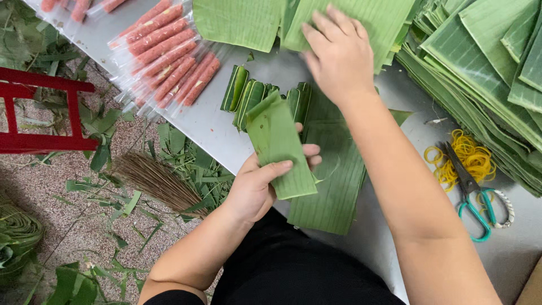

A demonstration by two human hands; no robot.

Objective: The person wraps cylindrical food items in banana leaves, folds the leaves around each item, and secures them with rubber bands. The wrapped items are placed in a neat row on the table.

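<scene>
My left hand (261,182) grips a roll wrapped in green banana leaf (279,144), thumb on top, held just above a flat leaf strip (333,181) on the metal table (209,124). My right hand (337,53) reaches forward with fingers spread, palm down on a cut banana leaf sheet (372,17) at the table's far side. Several finished leaf-wrapped rolls (248,93) lie side by side between the two hands. Pink sausage sticks in clear plastic wrap (166,53) lie in rows at the far left.
A tall stack of banana leaves (485,73) fills the right. Yellow rubber bands (471,158) and green-handled scissors (474,197) lie at the right. On the floor to the left are a red stool (39,113), a straw broom (158,181) and leaf scraps.
</scene>
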